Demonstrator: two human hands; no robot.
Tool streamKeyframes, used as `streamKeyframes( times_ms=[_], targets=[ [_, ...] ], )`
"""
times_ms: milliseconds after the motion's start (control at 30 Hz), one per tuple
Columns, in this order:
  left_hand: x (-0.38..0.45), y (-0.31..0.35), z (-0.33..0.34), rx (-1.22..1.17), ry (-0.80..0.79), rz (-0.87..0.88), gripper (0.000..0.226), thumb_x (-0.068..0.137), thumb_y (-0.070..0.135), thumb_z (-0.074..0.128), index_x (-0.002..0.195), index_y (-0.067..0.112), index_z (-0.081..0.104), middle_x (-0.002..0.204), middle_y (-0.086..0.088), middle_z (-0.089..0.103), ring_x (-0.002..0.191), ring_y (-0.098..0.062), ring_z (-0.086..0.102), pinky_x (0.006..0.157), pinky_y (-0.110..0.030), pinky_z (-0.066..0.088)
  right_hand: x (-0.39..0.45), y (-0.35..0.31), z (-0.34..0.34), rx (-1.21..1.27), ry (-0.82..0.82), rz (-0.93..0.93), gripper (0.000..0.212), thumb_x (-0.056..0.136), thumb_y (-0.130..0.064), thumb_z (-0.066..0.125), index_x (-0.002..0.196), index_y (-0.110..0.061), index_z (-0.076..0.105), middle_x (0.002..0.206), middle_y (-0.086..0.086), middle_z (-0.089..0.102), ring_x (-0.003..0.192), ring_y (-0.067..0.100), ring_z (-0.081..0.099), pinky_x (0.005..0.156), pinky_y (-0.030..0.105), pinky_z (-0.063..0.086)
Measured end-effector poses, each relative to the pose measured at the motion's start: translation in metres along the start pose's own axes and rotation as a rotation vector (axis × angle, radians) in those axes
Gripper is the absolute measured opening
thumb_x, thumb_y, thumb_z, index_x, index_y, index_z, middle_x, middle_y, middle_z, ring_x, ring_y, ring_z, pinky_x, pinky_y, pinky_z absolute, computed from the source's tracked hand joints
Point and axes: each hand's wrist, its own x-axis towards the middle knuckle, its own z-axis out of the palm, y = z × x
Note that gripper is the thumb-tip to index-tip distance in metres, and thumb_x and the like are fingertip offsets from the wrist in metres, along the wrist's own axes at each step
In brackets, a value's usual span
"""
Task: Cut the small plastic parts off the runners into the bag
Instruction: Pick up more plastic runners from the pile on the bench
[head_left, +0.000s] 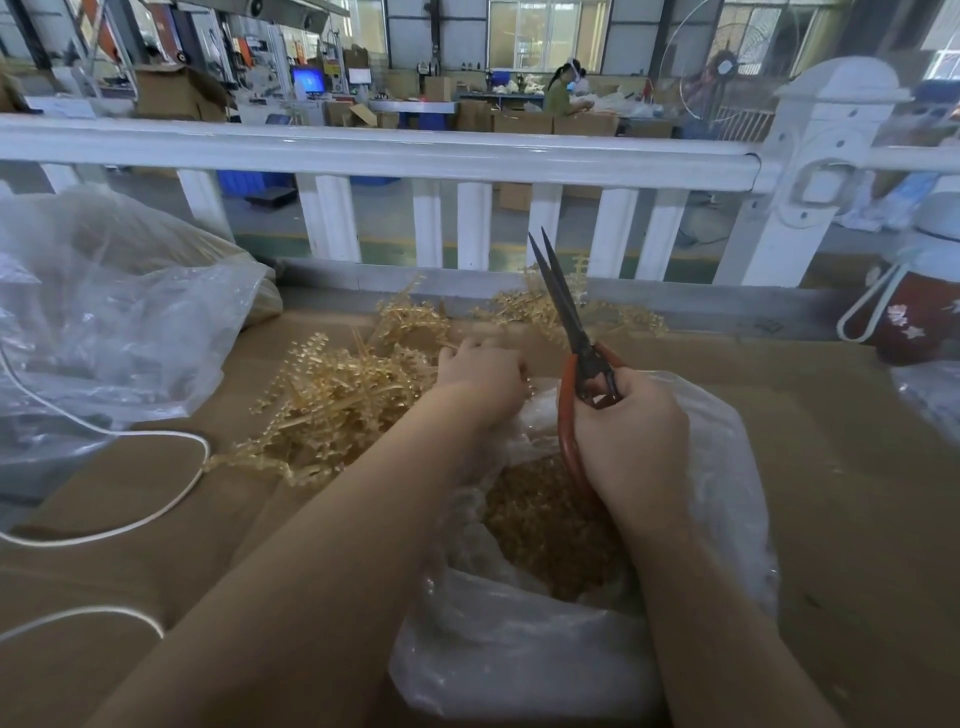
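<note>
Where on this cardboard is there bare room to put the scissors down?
Bare cardboard lies right of the open bag, below the red bottle. Another patch lies front-left, around the white cord. It is crowded left of the bag, where the runners pile.

The left hand (480, 371) hides its fingers among the runners (343, 395), grip unclear.
</note>
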Motion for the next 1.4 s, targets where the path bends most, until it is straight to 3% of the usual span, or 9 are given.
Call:
streamKeyframes(
  times_ms=[133,267,467,600,833,900,967,1100,1400],
  targets=[
    [-0.006,-0.006,0.005,-0.197,0.19,-0.028,0.027,0.095,0.014,0.055,0.121,0.021,0.063,0.133,-0.004,0.06,0.131,-0.028,0.044,0.113,-0.052,0.033,0.0,-0.002,-0.001,-0.024,-0.009,-0.014,0.024,0.092,-0.049,0.061,0.092,-0.028,0.072,0.064,-0.021,0.052,0.071,0.006,0.054,0.061,0.011,0.03],
    [-0.011,-0.008,0.01,-0.235,0.301,-0.085,0.031,0.091,0.009,0.057,0.121,0.014,0.065,0.13,-0.01,0.059,0.124,-0.029,0.047,0.104,-0.041,0.042,0.0,-0.002,-0.002,-0.022,-0.017,-0.021,0.026,0.091,-0.046,0.061,0.1,-0.026,0.075,0.062,-0.024,0.051,0.064,-0.005,0.049,0.059,0.009,0.029],
    [-0.014,-0.015,0.013,-0.196,0.337,-0.257,0.027,0.095,0.025,0.054,0.116,0.011,0.065,0.127,-0.011,0.058,0.122,-0.033,0.052,0.111,-0.051,0.037,0.0,-0.005,-0.002,-0.045,-0.049,-0.006,0.019,0.091,-0.045,0.064,0.076,-0.034,0.06,0.062,-0.022,0.053,0.063,-0.004,0.05,0.056,0.011,0.029],
    [-0.015,-0.022,0.013,-0.485,0.46,-0.276,0.022,0.099,0.017,0.053,0.115,0.008,0.066,0.105,-0.008,0.067,0.092,-0.028,0.066,0.086,-0.044,0.056,0.001,-0.006,-0.002,-0.061,-0.048,0.012,0.032,0.091,-0.044,0.065,0.064,-0.036,0.05,0.062,-0.019,0.054,0.063,-0.001,0.052,0.056,0.015,0.032],
    [-0.025,-0.028,0.007,-1.139,0.713,-0.281,0.013,0.1,0.03,0.059,0.1,0.021,0.069,0.078,0.01,0.069,0.063,0.001,0.063,0.059,-0.018,0.053,0.0,-0.007,-0.002,-0.041,-0.046,0.014,0.032,0.09,-0.043,0.066,0.063,-0.037,0.048,0.063,-0.021,0.053,0.064,-0.001,0.052,0.058,0.014,0.033],
    [-0.031,-0.031,0.001,-1.5,0.776,-0.23,0.014,0.099,0.027,0.06,0.104,0.02,0.071,0.083,0.009,0.072,0.072,0.0,0.067,0.067,-0.016,0.055,0.0,-0.007,-0.003,-0.035,-0.052,0.011,0.028,0.091,-0.043,0.066,0.067,-0.035,0.053,0.063,-0.019,0.055,0.064,-0.001,0.052,0.058,0.014,0.034],
    [-0.037,-0.035,-0.006,-1.78,0.818,-0.134,0.015,0.099,0.027,0.059,0.108,0.02,0.07,0.095,0.002,0.075,0.088,-0.014,0.071,0.08,-0.03,0.06,0.0,-0.007,-0.003,-0.026,-0.053,0.013,0.024,0.091,-0.044,0.065,0.071,-0.034,0.057,0.064,-0.018,0.056,0.065,-0.001,0.052,0.058,0.013,0.034],
    [-0.042,-0.04,-0.017,-2.123,0.77,-0.016,0.022,0.103,0.028,0.054,0.114,0.013,0.065,0.107,-0.01,0.075,0.099,-0.023,0.072,0.09,-0.039,0.059,0.0,-0.006,-0.003,-0.015,-0.053,0.008,0.024,0.091,-0.045,0.066,0.071,-0.033,0.058,0.064,-0.017,0.056,0.065,-0.001,0.052,0.058,0.013,0.033],
    [-0.047,-0.038,-0.039,-2.482,0.541,0.129,0.026,0.103,0.031,0.052,0.118,0.013,0.063,0.101,-0.004,0.076,0.091,-0.014,0.073,0.074,-0.028,0.06,0.0,-0.006,-0.003,0.004,-0.054,0.005,0.025,0.09,-0.044,0.066,0.07,-0.031,0.059,0.065,-0.014,0.059,0.065,0.002,0.054,0.056,0.016,0.033]
  ],
)
